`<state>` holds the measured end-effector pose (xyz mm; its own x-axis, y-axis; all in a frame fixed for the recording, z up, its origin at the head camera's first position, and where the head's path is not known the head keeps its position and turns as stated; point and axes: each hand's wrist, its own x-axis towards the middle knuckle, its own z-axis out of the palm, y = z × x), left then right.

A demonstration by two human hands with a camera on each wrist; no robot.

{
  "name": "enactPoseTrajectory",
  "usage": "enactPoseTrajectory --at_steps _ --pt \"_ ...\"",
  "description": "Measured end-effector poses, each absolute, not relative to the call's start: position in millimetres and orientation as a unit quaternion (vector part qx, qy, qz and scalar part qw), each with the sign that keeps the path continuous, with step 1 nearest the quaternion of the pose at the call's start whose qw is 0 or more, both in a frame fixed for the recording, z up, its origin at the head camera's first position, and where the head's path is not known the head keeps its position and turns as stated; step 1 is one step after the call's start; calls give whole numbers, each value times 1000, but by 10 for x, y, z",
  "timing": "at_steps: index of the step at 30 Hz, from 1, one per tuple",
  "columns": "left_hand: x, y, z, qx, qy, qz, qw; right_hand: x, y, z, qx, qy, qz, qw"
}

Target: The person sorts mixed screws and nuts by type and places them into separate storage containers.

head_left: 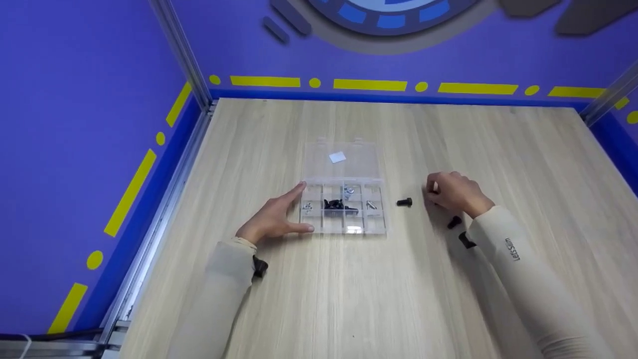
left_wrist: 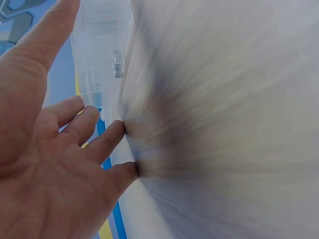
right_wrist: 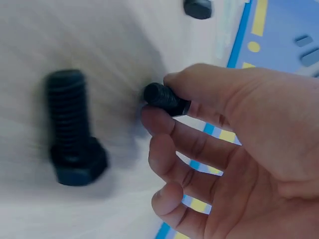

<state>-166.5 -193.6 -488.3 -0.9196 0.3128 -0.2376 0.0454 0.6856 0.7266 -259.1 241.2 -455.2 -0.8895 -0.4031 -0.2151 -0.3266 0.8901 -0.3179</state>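
A clear plastic compartment box (head_left: 344,232) lies with its lid (head_left: 366,162) folded back. My left hand (head_left: 274,215) spreads its fingers and thumb against the box's left side. In the compartments lie black bolts (head_left: 334,205), silver nuts (head_left: 307,208), bright washers (head_left: 349,191) and silver screws (head_left: 371,205). To the right of the box, my right hand (head_left: 454,192) pinches a black hex bolt (right_wrist: 167,99) between thumb and forefinger, close over the table. A second black bolt (head_left: 404,202) lies between box and right hand. Near the right wrist lies another black bolt (right_wrist: 74,129).
The wooden table (head_left: 319,299) meets a blue wall (head_left: 89,99) with yellow marks along the left and back. A metal frame post (head_left: 184,50) stands at the back left corner. A small white label (head_left: 337,157) sits on the lid.
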Motion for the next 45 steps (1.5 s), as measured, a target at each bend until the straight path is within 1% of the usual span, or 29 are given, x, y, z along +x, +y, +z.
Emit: enactPoseTrajectory --at_steps 6,9,15,18,23,32,35,39,45 --pt "-1651 -1941 -4877 100 905 377 172 -2560 2352 -4338 -235 950 -154 135" --pt "-1656 -1938 -4875 106 904 376 173 -2535 2325 -4231 -263 944 -158 125" --pt "-1666 -1921 -4874 109 904 376 173 -2485 2198 -4047 -276 941 -166 104" --pt "-1663 -1917 -4867 110 903 377 173 -2467 2109 -4003 -285 938 -174 98" --pt "-1658 -1915 -4871 112 903 377 174 -2443 1957 -3966 -327 921 -189 91" --pt "-1660 -1930 -4869 117 905 373 167 -2455 1653 -3945 -393 887 -213 116" --pt "-1661 -1933 -4884 116 904 376 166 -2466 1562 -3967 -411 877 -219 115" --pt "-1662 -1934 -4897 116 904 375 167 -2469 1465 -4011 -420 869 -231 124" --pt "-1665 -1934 -4888 116 904 376 168 -2454 1353 -4088 -408 867 -245 149"
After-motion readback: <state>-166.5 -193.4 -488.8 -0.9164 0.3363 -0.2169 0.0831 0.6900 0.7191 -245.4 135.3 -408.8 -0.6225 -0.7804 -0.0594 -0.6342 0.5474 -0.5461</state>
